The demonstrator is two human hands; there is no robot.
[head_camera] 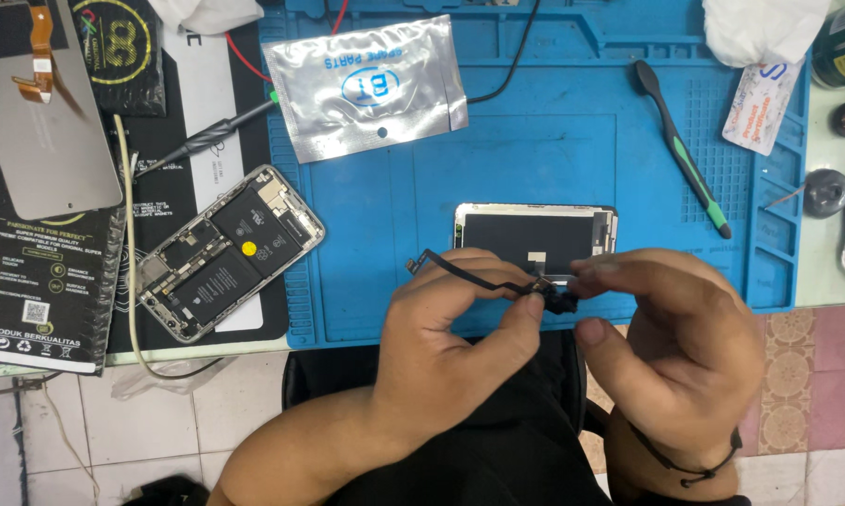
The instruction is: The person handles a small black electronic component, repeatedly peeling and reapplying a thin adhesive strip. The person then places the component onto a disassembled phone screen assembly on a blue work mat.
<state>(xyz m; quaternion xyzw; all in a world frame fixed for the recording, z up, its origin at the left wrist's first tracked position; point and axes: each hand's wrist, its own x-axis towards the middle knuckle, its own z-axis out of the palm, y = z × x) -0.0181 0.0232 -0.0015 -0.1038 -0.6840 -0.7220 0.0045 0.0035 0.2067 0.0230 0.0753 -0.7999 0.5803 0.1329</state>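
Silver foil pouch (368, 82) on blue mat (554, 141), beyond both hands' flex cable (483, 275)

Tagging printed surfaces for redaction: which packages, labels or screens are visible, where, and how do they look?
Silver foil pouch: top centre of the blue mat, crinkled, blue print.
Black box: left edge, flat, white and yellow print.
White label card: upper right, tilted, red-blue print.
Phone screen panel: mat centre, face down, black back.

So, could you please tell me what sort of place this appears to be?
Probably a phone repair bench: a blue silicone work mat, an opened smartphone with exposed battery, and both hands pinching a thin black flex cable.
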